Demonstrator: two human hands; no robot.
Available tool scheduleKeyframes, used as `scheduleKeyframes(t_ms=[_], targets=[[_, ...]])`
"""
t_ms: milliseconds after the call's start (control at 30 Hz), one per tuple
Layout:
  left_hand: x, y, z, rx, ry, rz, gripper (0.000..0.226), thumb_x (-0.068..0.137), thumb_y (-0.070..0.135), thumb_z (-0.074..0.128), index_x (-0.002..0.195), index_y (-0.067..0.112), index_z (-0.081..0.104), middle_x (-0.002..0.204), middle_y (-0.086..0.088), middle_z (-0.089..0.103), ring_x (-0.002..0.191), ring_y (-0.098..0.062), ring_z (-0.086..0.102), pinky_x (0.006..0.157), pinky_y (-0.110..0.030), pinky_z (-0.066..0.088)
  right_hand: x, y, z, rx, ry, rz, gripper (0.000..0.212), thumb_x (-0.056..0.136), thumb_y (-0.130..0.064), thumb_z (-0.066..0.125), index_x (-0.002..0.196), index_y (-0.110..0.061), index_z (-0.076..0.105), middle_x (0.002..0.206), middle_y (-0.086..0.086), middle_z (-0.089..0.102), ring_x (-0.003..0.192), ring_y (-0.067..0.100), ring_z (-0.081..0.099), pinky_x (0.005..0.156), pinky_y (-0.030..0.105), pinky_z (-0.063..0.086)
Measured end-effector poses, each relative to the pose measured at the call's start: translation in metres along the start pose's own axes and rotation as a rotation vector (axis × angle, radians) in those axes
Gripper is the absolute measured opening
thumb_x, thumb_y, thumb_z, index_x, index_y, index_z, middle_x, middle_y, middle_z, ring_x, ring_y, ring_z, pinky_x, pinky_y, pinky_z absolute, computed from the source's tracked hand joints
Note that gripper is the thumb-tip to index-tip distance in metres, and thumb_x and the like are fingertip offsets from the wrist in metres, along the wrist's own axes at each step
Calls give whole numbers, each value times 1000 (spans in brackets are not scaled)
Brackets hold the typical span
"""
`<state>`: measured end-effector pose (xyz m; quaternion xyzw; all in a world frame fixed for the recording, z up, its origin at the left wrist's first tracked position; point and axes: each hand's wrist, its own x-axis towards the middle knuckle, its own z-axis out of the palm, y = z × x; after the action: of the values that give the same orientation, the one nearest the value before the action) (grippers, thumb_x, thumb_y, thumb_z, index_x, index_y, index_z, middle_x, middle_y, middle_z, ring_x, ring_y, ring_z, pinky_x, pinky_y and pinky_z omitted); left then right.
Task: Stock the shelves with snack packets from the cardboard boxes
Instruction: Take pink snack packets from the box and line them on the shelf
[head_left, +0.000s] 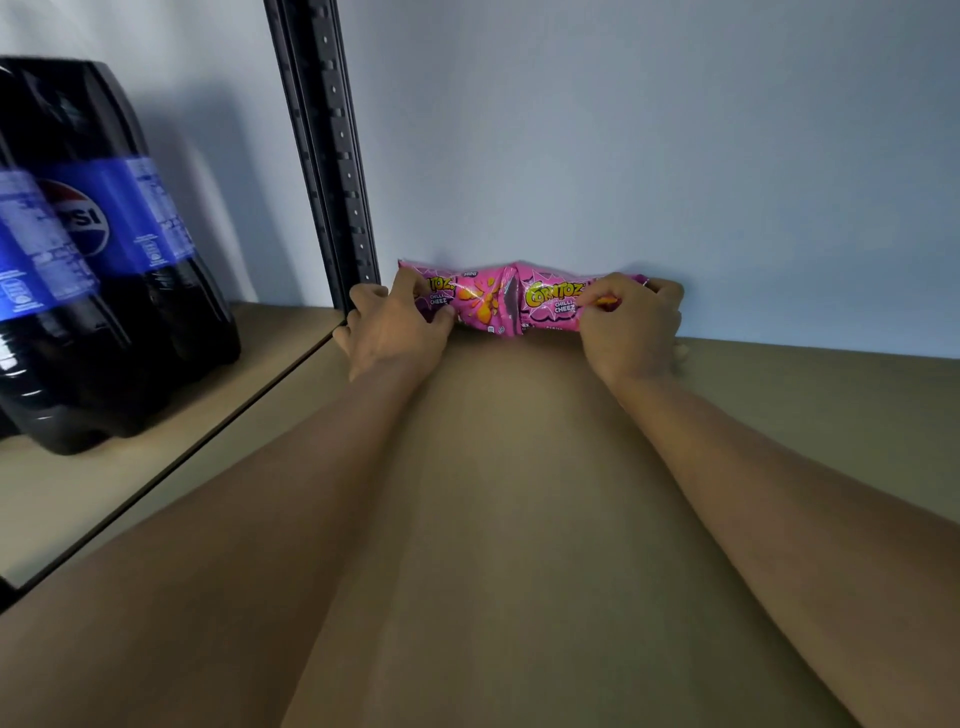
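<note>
Packets could slump once the hands let go

The pink snack packets (498, 304) stand on their lower edges just above the centre of the frame, at the very back of the tan shelf board (519, 467), with their backs against the pale wall (623, 130). They look light, puffed and slippery, so the likely trouble is that they tip forward or slide flat on release, since nothing stands in front of them as a stop. A hard squeeze could also crush the contents or burst a seam.

Two packets show side by side, meeting in a crumpled dark fold at the middle; whether they are joined there I cannot tell. Each is glossy pink with yellow-green lettering, and the one on the frame's left shows orange splashes.

The left hand (395, 322) pinches the left-of-frame end, fingers curled over the top and thumb on the front. The right hand (631, 325) grips the other end the same way.

A black slotted upright (332, 156) rises just left of the packets, so the left hand could knock it on the way out. Further left, dark cola bottles (88, 249) stand on the neighbouring board (156, 415), well apart from the packets
</note>
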<state>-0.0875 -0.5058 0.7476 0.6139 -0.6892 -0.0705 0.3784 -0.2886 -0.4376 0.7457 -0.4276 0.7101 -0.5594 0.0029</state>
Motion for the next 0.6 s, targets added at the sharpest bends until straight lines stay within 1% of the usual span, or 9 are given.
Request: scheduleKeyframes(t_ms=[100, 167, 233, 267, 300, 367, 400, 500, 600], targets=[[-11, 3, -5, -74, 10, -7, 35, 84, 56, 63, 111, 35, 53, 129, -4, 39, 120, -26, 49, 108, -46, 26, -4, -5, -5, -4, 26, 39, 24, 86, -20, 52, 74, -33, 66, 123, 6, 48, 106, 26, 50, 95, 45, 47], [-22, 5, -12, -148, -6, -24, 34, 84, 55, 64, 110, 36, 54, 127, -2, 39, 121, -24, 47, 110, -46, 30, -10, -11, -11, -25, 38, 103, 21, 87, -24, 49, 74, -32, 63, 123, 0, 46, 107, 24, 48, 95, 42, 41], [-37, 9, -22, -209, -34, -24, 30, 84, 52, 65, 108, 37, 56, 127, 0, 41, 122, -21, 46, 110, -46, 33, -18, -20, -20, -35, 20, 141, 12, 85, -29, 52, 79, -33, 62, 126, -4, 43, 112, 21, 47, 90, 36, 32], [-46, 12, -27, -227, -47, -21, 29, 84, 52, 65, 107, 37, 56, 127, 0, 41, 123, -21, 46, 111, -46, 34, -22, -22, -25, -36, 8, 149, 7, 83, -31, 55, 82, -35, 61, 129, -5, 41, 115, 20, 45, 90, 36, 29], [-54, 16, -33, -232, -56, -14, 28, 84, 51, 65, 107, 37, 56, 127, 0, 42, 123, -21, 46, 111, -46, 34, -27, -25, -31, -33, -6, 158, 6, 82, -33, 57, 86, -37, 59, 132, -5, 40, 119, 20, 44, 94, 36, 29], [-69, 19, -45, -225, -69, -6, 27, 84, 50, 65, 105, 37, 57, 126, 0, 46, 122, -21, 48, 110, -46, 35, -39, -29, -41, -11, -14, 194, 12, 80, -38, 59, 90, -42, 55, 136, -5, 41, 124, 20, 44, 104, 39, 31], [-76, 21, -51, -238, -74, -1, 26, 83, 49, 65, 104, 37, 57, 124, 0, 48, 119, -20, 51, 108, -47, 38, -45, -30, -46, 3, -9, 198, 12, 80, -39, 60, 90, -42, 55, 133, -6, 44, 122, 20, 48, 106, 40, 34], [-99, 23, -71, -311, -95, 16, 18, 83, 46, 65, 97, 39, 56, 119, 2, 55, 109, -17, 58, 100, -41, 47, -70, -35, -62, 107, -55, 141, 17, 78, -38, 62, 95, -37, 66, 113, -11, 50, 107, 16, 59, 101, 39, 44], [-132, 23, -91, -343, -132, 57, 16, 85, 42, 69, 95, 36, 58, 116, 2, 60, 104, -14, 61, 94, -33, 49, -101, -46, -85, 228, -168, 99, 19, 77, -28, 61, 95, -35, 65, 107, -8, 59, 102, 12, 61, 98, 37, 47]])
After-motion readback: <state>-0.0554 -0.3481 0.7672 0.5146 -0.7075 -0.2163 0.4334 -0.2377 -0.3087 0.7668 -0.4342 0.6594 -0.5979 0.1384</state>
